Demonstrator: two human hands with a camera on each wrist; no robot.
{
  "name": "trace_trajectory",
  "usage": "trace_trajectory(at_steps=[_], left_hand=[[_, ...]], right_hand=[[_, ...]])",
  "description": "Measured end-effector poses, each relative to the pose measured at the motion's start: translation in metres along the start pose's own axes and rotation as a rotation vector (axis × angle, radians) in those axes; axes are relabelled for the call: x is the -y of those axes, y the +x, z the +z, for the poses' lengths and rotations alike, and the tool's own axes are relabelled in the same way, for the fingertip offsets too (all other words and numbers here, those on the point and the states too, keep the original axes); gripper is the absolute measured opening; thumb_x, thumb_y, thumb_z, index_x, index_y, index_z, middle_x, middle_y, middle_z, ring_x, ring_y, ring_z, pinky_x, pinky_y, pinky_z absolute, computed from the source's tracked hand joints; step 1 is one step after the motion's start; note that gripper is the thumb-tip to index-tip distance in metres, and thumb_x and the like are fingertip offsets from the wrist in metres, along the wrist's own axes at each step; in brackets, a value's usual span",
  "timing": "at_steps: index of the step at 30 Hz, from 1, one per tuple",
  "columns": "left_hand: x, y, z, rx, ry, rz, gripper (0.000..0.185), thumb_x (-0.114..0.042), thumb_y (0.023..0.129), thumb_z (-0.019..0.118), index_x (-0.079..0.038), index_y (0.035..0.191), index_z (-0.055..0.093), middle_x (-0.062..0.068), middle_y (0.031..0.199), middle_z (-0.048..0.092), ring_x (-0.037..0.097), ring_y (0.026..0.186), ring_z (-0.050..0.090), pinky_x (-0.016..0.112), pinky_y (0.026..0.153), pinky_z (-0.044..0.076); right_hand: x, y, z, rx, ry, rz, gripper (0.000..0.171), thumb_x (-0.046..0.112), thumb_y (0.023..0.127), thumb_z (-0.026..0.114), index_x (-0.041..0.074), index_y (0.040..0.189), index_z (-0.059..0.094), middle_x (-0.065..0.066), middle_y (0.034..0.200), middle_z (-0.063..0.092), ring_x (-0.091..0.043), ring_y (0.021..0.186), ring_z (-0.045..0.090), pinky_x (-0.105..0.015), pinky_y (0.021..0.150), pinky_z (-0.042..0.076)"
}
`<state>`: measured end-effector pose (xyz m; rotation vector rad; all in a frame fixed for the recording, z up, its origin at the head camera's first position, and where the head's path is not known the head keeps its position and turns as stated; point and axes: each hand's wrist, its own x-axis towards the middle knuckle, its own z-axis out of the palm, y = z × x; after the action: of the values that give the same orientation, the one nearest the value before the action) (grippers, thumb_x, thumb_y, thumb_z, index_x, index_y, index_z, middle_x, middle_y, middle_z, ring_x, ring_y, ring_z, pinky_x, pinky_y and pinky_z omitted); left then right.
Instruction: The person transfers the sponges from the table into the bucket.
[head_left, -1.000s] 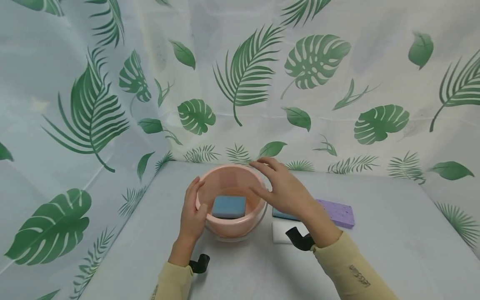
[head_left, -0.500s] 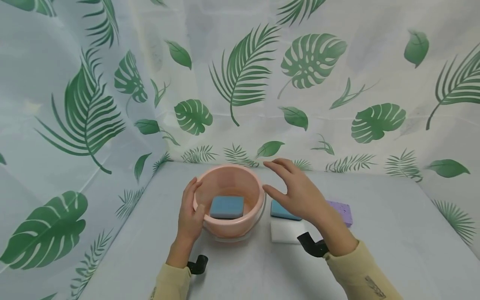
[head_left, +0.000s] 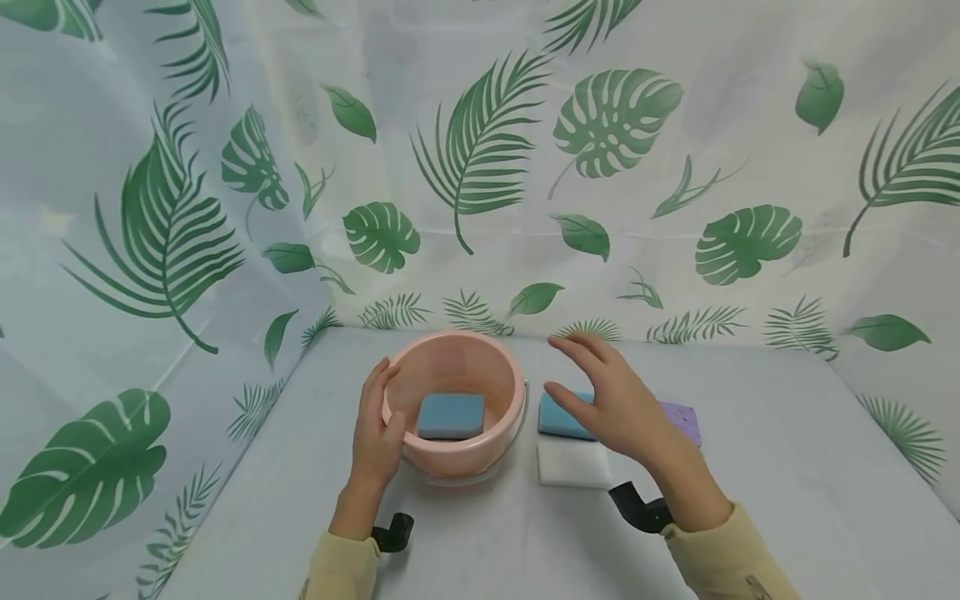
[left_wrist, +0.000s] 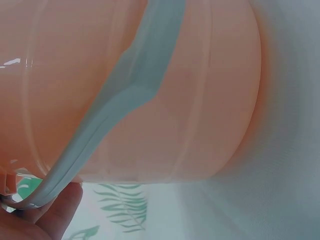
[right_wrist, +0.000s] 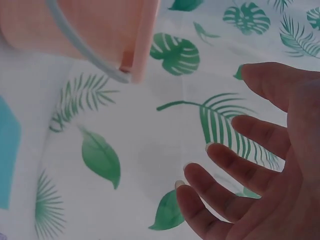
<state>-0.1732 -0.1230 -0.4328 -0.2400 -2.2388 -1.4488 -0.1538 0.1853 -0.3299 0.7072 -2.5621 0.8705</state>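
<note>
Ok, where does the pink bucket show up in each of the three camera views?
Head: the pink bucket sits centre, the left hand gripping its rim.
Left wrist: the bucket's wall fills most of the picture.
Right wrist: only its edge, top left.
Shared landmark: the grey handle, also seen at.

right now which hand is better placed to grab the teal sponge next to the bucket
Right. The right hand hovers open just over the teal sponge, beside the white sponge. The left hand grips the bucket rim on the far side.
</note>
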Motion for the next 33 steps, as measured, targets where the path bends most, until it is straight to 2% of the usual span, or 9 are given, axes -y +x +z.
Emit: trace_trajectory(at_steps=[6,22,27,33], left_hand=[[0.001,-0.001,0.001,-0.003,-0.004,0.004,0.062,0.000,0.083,0.043,-0.002,0.145,0.048,0.010,0.159,0.035,0.028,0.146,0.031,0.058,0.114,0.027],[0.000,-0.001,0.001,0.001,-0.003,0.005,0.061,0.000,0.083,0.043,0.000,0.144,0.048,0.015,0.158,0.034,0.030,0.146,0.030,0.059,0.114,0.026],[0.002,-0.001,0.000,0.000,-0.009,0.023,0.061,0.001,0.083,0.043,0.001,0.143,0.048,0.016,0.158,0.034,0.030,0.146,0.031,0.060,0.113,0.026],[0.001,-0.001,0.001,0.002,-0.015,0.009,0.061,0.002,0.083,0.043,0.000,0.144,0.048,0.014,0.158,0.034,0.029,0.147,0.030,0.059,0.114,0.026]], right_hand=[[-0.010,-0.012,0.000,0.008,0.009,0.049,0.057,0.022,0.094,0.071,0.003,0.144,0.053,-0.016,0.141,0.049,-0.038,0.127,0.050,-0.059,0.100,0.044],[-0.040,-0.053,0.012,0.036,0.000,0.215,0.056,0.021,0.094,0.072,0.001,0.142,0.053,-0.021,0.140,0.050,-0.042,0.123,0.053,-0.062,0.096,0.045],[-0.049,-0.062,0.009,0.063,-0.010,0.281,0.058,0.025,0.095,0.070,0.002,0.144,0.051,-0.023,0.143,0.046,-0.046,0.126,0.050,-0.065,0.096,0.044],[-0.062,-0.070,0.008,0.079,-0.029,0.335,0.058,0.026,0.096,0.069,0.001,0.144,0.050,-0.026,0.143,0.044,-0.050,0.127,0.048,-0.067,0.095,0.042]])
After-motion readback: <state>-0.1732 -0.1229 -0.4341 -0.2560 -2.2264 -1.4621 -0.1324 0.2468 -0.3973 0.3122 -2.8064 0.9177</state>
